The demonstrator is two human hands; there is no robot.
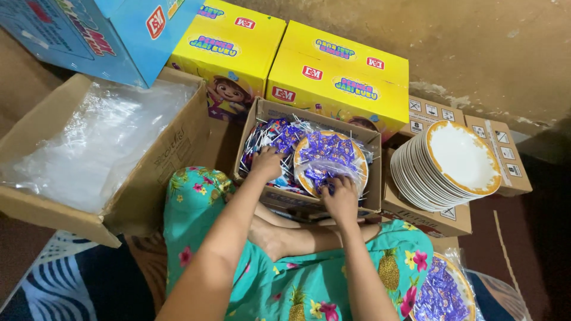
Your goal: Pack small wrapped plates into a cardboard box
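A small cardboard box [372, 139] in front of me is full of purple-wrapped lollipops [279, 135] with white sticks. Inside it lies a white plate with an orange rim [360, 160], heaped with purple lollipops under clear plastic wrap. My left hand [266, 163] reaches into the loose lollipops at the left of the plate, fingers curled down among them. My right hand [341, 196] rests on the plate's near edge, gripping the plastic wrap there.
A tilted stack of white orange-rimmed plates [446, 163] rests on cardboard boxes at right. Two yellow cartons [333, 71] stand behind, a blue carton [101, 35] at top left. A large open box lined with clear plastic [89, 148] sits left. Another wrapped plate of lollipops [443, 291] lies at bottom right.
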